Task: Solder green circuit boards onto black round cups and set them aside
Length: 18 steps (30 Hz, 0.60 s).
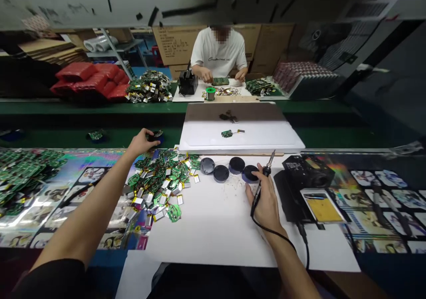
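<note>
The left hand (143, 143) pinched a round case (160, 137), partly hiding it, beyond the heaped circuit boards (166, 168). The right hand (266, 197), closed around a soldering iron (257, 191), partly covered a black housing (248, 172).

PLACE: electronics workshop | SIGNS: heaped circuit boards (163, 168) | soldering iron (266, 171) | solder spool (210, 94) | cartons (175, 46)

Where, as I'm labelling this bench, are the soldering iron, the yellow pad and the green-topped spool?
Soldering iron (266, 171): head view, on the dark collar behind the tip.
Yellow pad (322, 208): head view, on its flat top surface.
Green-topped spool (211, 96): head view, on its grey side below the green rim.
</note>
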{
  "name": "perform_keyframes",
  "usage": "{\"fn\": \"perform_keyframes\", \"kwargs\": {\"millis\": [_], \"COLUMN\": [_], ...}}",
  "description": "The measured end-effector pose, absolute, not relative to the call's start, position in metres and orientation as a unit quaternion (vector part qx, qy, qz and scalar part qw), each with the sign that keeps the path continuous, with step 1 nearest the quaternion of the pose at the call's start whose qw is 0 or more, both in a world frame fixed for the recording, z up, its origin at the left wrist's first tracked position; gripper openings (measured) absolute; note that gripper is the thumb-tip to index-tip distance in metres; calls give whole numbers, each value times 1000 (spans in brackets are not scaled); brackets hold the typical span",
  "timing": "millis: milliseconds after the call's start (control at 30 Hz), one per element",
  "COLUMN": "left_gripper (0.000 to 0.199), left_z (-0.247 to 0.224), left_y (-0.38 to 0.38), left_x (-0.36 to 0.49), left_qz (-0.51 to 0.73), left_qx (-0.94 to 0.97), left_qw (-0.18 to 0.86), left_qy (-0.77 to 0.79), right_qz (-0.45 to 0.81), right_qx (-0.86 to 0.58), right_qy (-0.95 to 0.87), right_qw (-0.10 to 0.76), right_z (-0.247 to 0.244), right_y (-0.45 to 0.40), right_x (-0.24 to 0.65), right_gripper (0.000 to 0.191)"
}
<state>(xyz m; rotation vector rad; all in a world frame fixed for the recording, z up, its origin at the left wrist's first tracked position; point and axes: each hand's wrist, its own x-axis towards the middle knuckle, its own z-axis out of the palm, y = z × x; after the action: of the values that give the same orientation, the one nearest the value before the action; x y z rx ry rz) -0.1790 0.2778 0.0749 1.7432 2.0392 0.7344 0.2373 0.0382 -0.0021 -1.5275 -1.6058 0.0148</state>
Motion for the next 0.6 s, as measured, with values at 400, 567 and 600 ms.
{"fn": "perform_keyframes", "kwargs": {"millis": [400,567,600], "left_gripper": [26,19,19], "left_z": [87,85,87], "left_y": [280,287,286], "left_x": [42,78,76], "left_qz": [247,256,258], "left_qx": [815,789,782], "left_qw": [244,294,312], "left_qy": [463,476,473], "right_qz": [63,150,174], "right_qx": [-593,-537,-526], "right_qy": [-640,-696,-706], "right_qw": [484,452,442], "right_z": [7,-5,-11], "right_y": [30,-25,-34], "right_x": [236,208,201], "right_gripper": [39,42,43]}}
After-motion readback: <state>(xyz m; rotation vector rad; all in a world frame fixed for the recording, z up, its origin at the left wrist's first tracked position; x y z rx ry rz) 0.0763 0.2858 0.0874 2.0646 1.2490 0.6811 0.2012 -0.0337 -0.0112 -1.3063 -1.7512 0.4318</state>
